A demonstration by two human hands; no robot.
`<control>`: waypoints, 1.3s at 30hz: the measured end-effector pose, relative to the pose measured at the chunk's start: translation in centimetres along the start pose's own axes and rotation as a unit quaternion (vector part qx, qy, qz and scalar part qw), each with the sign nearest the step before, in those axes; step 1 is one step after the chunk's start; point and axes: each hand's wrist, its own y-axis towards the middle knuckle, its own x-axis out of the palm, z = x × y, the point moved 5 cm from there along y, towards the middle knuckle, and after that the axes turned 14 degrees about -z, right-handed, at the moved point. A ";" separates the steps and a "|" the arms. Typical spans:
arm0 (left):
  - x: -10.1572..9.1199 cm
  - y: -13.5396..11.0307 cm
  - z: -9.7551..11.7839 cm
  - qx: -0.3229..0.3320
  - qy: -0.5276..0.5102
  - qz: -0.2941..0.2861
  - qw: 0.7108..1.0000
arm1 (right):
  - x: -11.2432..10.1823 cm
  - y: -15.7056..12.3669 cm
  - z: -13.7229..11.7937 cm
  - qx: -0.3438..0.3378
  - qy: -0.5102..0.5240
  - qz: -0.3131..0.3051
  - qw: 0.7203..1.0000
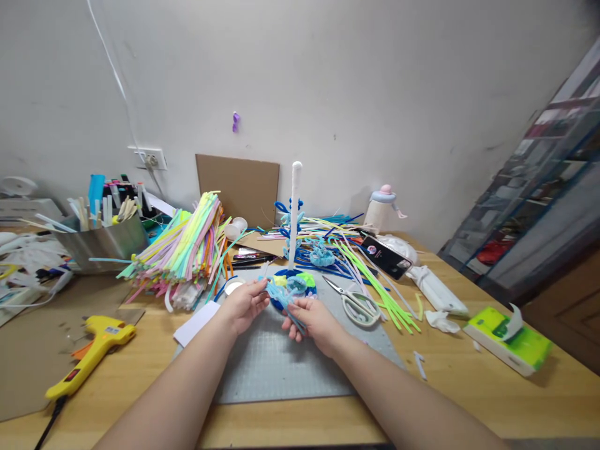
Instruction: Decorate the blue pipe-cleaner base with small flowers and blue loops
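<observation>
Over the grey cutting mat, light blue pipe cleaners bent into a shape are pinched between my hands. My left hand has thumb and fingers closed at their upper left end. My right hand grips the lower stems. Just behind stands a round dark blue pipe-cleaner base, with yellow, green and blue pieces on it. A white fuzzy post rises upright from that base. Scissors lie right of my right hand, their blades pointing back left.
A yellow glue gun lies at left, near a big bundle of coloured pipe cleaners and a metal bin. Loose green pipe cleaners, a phone and a tissue pack are at right. Cardboard leans on the wall.
</observation>
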 end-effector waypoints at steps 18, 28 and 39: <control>2.7 -1.0 -3.2 -0.075 0.048 -0.091 0.992 | -1.4 -0.2 -0.2 -0.055 -0.127 0.112 0.984; 3.1 -0.9 -4.2 -0.112 -0.006 -0.096 0.989 | -1.3 -0.3 -0.2 -0.042 -0.150 0.122 0.980; 1.9 -0.2 -2.8 -0.031 0.314 -0.068 0.947 | -0.6 -0.4 0.6 0.029 0.092 0.001 0.995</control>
